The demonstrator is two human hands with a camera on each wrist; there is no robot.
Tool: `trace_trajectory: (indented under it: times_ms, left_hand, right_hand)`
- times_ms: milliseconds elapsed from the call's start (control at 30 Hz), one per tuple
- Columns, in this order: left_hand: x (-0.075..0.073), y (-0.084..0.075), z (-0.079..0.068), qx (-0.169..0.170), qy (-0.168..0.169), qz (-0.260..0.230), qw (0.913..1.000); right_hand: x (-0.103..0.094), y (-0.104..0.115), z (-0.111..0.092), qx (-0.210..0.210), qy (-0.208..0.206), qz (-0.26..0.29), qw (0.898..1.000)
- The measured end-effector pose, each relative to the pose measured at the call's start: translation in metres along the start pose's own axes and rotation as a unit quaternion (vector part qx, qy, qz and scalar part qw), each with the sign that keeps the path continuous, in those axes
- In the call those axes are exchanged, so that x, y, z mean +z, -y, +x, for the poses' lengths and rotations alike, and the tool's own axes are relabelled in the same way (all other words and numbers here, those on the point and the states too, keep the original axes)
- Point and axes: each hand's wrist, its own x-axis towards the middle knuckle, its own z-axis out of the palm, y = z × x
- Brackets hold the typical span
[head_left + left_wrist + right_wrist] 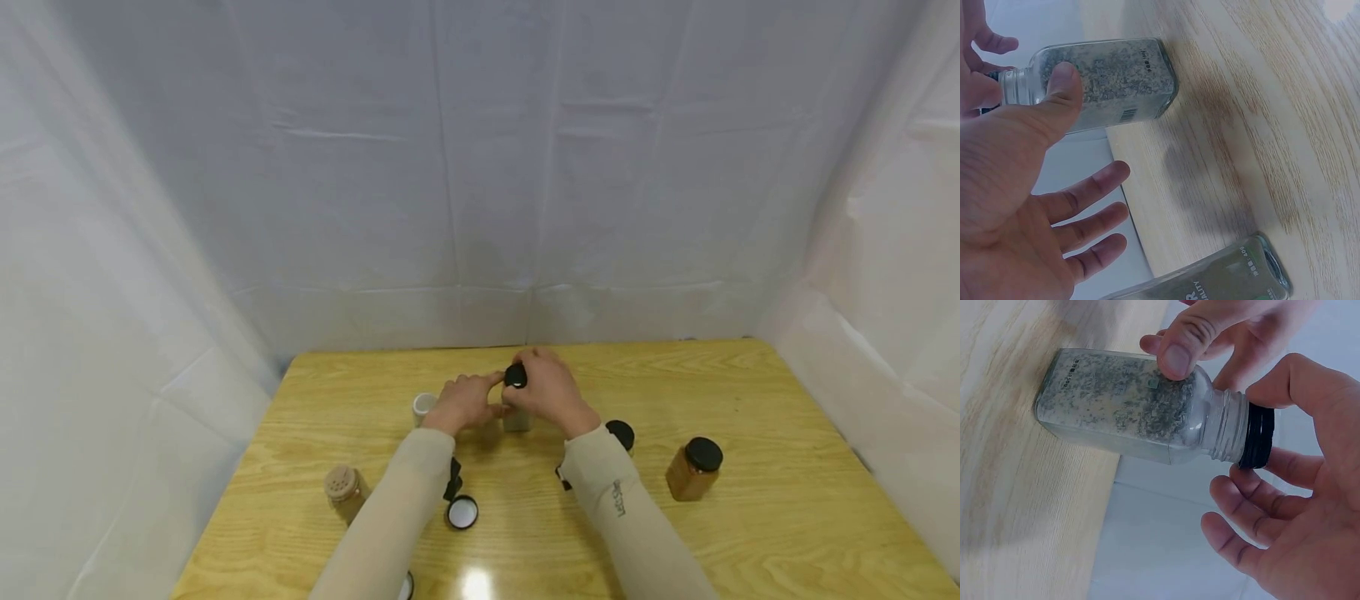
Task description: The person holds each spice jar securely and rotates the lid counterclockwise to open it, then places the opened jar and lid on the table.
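A square glass jar [1116, 400] of grey-green flaky seasoning stands upright on the table. My left hand [467, 402] holds it near the shoulder, the thumb across one face; in the left wrist view its other three fingers stretch out free of the glass. At the mouth, my right hand [552, 390] pinches a black screw lid [1259, 436] between thumb and fingers. Bare glass threads show below the lid, which sits high on the neck. A second glass jar [1210, 275] with greenish-brown contents stands close by my left hand.
Left of my arm stands a brown-filled jar with a holed shaker top [342, 481]. An upturned black lid [462, 512] lies between my arms; another lid [407, 586] is partly under my left sleeve. To the right are a black-lidded jar [693, 469] and a partly hidden one [620, 432].
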Motion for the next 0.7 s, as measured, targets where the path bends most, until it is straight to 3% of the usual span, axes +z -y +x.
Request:
trace_trajectory:
  times_ms: [500,700]
  left_hand:
    - [0.004,0.001,0.007,-0.003,0.002,0.012,0.9999]
    - [0.004,0.002,0.009,-0.002,0.0,0.01,1.0]
  right_hand:
    - [0.001,0.003,-0.016,-0.008,-0.083,0.009,0.996]
    - [-0.003,0.006,-0.028,-0.031,-0.105,0.021,0.994]
